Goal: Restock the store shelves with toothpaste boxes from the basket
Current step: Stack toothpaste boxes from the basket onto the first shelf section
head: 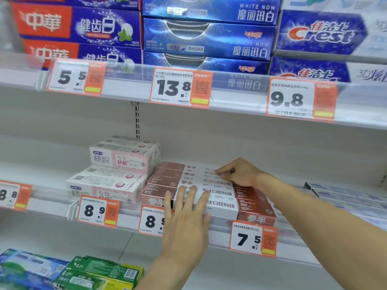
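Bright, even overhead light — soft shadow under the upper shelf [125, 95]; edges blurred and bowed, centre sharper.

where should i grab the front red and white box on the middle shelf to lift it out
Grip the front red and white box across its long sides near the middle, coming from the front and above. It lies flat, lengthwise along the shelf edge, packed against boxes behind, with only its top and front faces open.

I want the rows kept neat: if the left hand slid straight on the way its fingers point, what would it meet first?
The left hand already lies flat on the front brown-and-white toothpaste box. Going on, it would probably just slide over the next boxes of that row; depth is unclear.
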Available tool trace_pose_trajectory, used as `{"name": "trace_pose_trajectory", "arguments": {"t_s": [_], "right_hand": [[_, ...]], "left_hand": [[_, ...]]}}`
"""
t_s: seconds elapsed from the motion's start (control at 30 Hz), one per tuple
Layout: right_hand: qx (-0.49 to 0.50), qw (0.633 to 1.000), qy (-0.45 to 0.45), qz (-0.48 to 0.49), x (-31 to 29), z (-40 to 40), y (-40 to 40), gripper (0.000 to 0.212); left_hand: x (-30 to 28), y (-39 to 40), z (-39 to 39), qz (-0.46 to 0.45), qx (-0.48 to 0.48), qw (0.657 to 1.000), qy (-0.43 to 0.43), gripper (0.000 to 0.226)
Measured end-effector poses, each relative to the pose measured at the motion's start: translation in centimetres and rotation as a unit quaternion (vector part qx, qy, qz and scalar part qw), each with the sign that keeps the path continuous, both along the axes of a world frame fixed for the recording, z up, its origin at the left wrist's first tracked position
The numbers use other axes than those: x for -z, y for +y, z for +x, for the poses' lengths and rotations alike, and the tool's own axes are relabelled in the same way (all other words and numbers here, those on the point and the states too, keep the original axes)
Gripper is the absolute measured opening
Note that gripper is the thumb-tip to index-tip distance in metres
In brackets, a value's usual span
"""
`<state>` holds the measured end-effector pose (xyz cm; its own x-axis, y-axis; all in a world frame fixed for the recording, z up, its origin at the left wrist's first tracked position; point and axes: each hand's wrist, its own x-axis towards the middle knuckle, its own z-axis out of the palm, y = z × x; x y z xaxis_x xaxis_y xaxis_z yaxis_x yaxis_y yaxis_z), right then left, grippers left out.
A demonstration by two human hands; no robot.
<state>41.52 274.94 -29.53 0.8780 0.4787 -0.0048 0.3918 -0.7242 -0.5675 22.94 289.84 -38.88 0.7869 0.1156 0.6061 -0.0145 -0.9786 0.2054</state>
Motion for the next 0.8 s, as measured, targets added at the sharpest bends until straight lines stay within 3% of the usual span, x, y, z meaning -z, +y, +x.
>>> {"name": "trace_pose_trajectory", "arguments": {"t_s": [0.4, 0.53, 0.7, 0.8], "right_hand": [[-0.020, 1.000, 0.010, 0.002, -0.4, -0.1, -0.4, 0.028], [0.003, 0.995, -0.089, -0.034, -0.6, -1.5, -0.7, 0.031], [0.030, 0.964, -0.217, 0.150, -1.6, -9.1, -5.1, 0.012], [0.009, 0.971, -0.166, 0.175, -0.1, -16.5, -10.0, 0.021]], "left_hand": [[0.0, 0.1, -0.2, -0.009, 0.000, 1.000, 0.024, 0.048], [-0.2, 0.1, -0.4, -0.012, 0.010, 0.999, 0.040, 0.048], [-2.1, -1.3, -1.1, -0.090, 0.107, 0.987, -0.081, 0.040], [-3.3, -3.3, -2.2, -0.155, 0.209, 0.958, -0.119, 0.017]]}}
